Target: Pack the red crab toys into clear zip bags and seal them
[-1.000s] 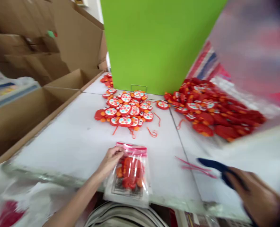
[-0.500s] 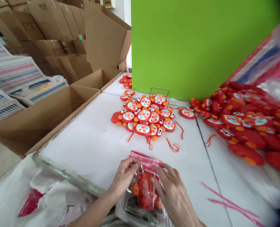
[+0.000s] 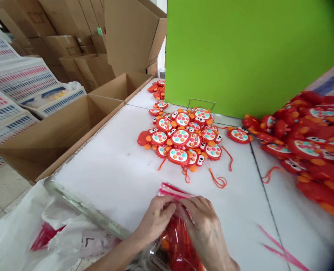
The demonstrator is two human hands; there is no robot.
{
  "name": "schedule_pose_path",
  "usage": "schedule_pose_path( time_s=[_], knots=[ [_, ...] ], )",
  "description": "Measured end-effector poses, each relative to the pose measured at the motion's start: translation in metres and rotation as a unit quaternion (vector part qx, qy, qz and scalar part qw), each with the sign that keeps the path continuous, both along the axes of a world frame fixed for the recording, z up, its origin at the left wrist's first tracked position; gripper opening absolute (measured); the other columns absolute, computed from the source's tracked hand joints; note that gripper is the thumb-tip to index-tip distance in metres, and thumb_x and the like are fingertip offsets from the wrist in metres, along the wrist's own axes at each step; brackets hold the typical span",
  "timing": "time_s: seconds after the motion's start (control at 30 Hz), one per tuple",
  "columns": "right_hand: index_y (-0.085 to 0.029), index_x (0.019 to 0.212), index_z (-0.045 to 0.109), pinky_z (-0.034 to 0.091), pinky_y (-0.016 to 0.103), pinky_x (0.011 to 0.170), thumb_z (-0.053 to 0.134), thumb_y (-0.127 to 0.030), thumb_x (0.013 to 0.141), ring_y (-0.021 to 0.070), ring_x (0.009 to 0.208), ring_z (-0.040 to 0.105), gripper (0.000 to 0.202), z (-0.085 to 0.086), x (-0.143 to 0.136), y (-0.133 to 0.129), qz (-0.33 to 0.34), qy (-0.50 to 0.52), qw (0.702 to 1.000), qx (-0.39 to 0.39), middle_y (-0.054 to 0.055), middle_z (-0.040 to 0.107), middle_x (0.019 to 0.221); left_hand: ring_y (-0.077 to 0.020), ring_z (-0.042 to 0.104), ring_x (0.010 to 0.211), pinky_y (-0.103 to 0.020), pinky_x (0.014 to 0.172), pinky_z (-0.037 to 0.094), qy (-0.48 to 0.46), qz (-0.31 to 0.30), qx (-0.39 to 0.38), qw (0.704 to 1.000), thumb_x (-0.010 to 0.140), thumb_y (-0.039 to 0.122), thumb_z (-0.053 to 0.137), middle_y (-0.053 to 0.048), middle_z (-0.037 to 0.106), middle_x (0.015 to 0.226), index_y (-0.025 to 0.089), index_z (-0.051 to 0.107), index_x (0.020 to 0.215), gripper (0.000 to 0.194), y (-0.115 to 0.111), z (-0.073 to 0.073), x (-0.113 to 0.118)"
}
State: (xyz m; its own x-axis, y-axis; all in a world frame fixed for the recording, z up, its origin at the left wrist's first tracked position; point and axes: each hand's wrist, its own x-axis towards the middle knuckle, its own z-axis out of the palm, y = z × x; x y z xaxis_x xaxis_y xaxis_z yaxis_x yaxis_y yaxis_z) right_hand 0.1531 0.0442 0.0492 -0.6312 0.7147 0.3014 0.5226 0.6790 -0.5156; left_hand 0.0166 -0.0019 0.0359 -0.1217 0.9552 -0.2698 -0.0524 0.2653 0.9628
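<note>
At the near edge of the table I hold a clear plastic bag with a pink-striped top edge. A red and orange toy shows through it, partly covered by my right hand. My left hand pinches the bag just below the pink strip. Close beside it, my right hand is closed on the same part of the bag, fingers bent over the plastic. The thumbs and fingertips of both hands nearly meet there. Beyond the hands lies a pile of red toys with white, dotted backs, cartoon eyes and orange cords.
A bigger heap of the toys lies at the right. Open cardboard boxes stand along the left edge. A green panel rises behind the table. Pink strips lie right of my hands; white plastic sacking hangs at lower left.
My hands have come closer together below the bag's pink strip. The bag has moved slightly nearer and right in view, and the view itself has shifted a little.
</note>
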Motion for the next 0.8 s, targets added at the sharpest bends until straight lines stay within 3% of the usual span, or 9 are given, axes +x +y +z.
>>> schedule_pose_path(
  time_s=[0.2,0.4,0.53,0.67,0.73,0.8],
  knots=[
    [-0.018,0.080,0.060,0.038,0.037,0.072,0.038,-0.008,0.089,0.0216,0.073,0.052,0.025,0.001,-0.008,0.003,0.020,-0.054,0.998,0.037,0.006,0.061,0.077,-0.0141,0.045,0.058,-0.025,0.055,0.033,0.038,-0.015,0.010,0.999,0.079,0.019,0.045,0.001,0.051,0.058,0.016,0.055,0.060,0.022,0.003,0.005,0.001],
    [-0.018,0.072,0.057,0.040,0.035,0.067,0.039,-0.007,0.085,0.0205,0.067,0.053,0.025,0.002,-0.020,0.003,0.002,-0.058,0.997,0.051,0.004,0.059,0.068,-0.0151,0.046,0.060,-0.025,0.056,0.033,0.118,-0.031,0.016,0.992,0.082,0.018,0.042,-0.001,0.055,0.061,0.016,0.055,0.064,0.022,-0.001,0.005,0.002],
    [-0.021,0.075,0.058,0.046,0.032,0.061,0.043,-0.023,0.087,0.0199,0.065,0.058,0.019,-0.003,0.015,0.017,-0.091,0.011,0.996,0.021,0.003,0.062,0.069,-0.0183,0.056,0.067,-0.026,0.062,0.039,0.136,-0.044,0.005,0.990,0.085,0.023,0.044,-0.004,0.064,0.071,0.017,0.063,0.073,0.023,-0.005,0.003,-0.002],
    [-0.022,0.080,0.060,0.044,0.030,0.046,0.047,-0.038,0.084,0.0186,0.053,0.059,0.022,-0.005,0.078,0.028,-0.272,0.006,0.962,0.010,0.005,0.066,0.076,-0.0205,0.060,0.068,-0.028,0.064,0.043,0.090,-0.016,-0.025,0.996,0.084,0.032,0.049,-0.006,0.067,0.071,0.018,0.065,0.076,0.023,-0.007,-0.005,-0.009],
    [-0.023,0.078,0.061,0.045,0.030,0.049,0.047,-0.041,0.084,0.0187,0.056,0.060,0.023,-0.002,0.088,0.025,-0.265,0.002,0.964,0.003,0.004,0.066,0.075,-0.0207,0.060,0.067,-0.028,0.063,0.044,0.064,-0.010,-0.031,0.997,0.084,0.035,0.050,-0.006,0.066,0.069,0.018,0.064,0.076,0.024,-0.006,-0.008,-0.010],
    [-0.023,0.079,0.061,0.046,0.031,0.058,0.048,-0.038,0.086,0.0194,0.066,0.061,0.021,0.003,0.074,0.018,-0.177,0.009,0.984,0.002,0.003,0.065,0.074,-0.0204,0.061,0.066,-0.028,0.062,0.044,0.039,-0.013,-0.035,0.999,0.084,0.037,0.050,-0.005,0.066,0.067,0.018,0.062,0.076,0.025,-0.005,-0.008,-0.009]
  ],
)
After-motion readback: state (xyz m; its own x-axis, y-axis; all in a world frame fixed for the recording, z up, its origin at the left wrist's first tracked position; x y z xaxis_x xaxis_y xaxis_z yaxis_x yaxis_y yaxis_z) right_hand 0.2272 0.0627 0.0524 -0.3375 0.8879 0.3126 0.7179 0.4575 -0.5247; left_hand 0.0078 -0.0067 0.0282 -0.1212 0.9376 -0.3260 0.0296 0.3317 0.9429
